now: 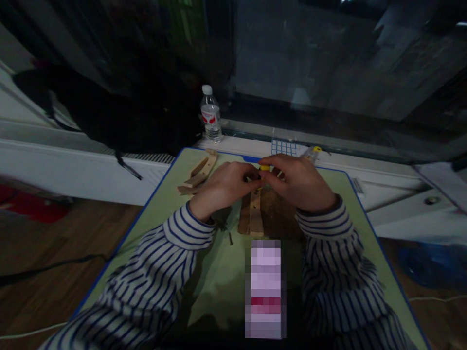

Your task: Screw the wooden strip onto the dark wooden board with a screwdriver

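Both hands meet over a brown wooden board [280, 214] on the green table. Between the fingertips of my right hand [295, 180] is a small yellow-topped tool [264, 168], its lower part mostly hidden. My left hand [231, 182] has its fingers curled in against the tool's dark part; whether they hold it or something smaller is hidden. Beneath the hands a light wood strip [256, 218] with small holes lies on the board. A screw [230, 238] lies left of the board, near other small dark pieces partly in shadow.
Light wooden pieces [200, 170] lie at the table's [160, 194] back left. Behind, on the sill, stand a water bottle [211, 116] and a yellow-capped item [314, 153]. A black bag [120, 112] rests at the left. A blurred pinkish rectangle [266, 287] is at the near middle.
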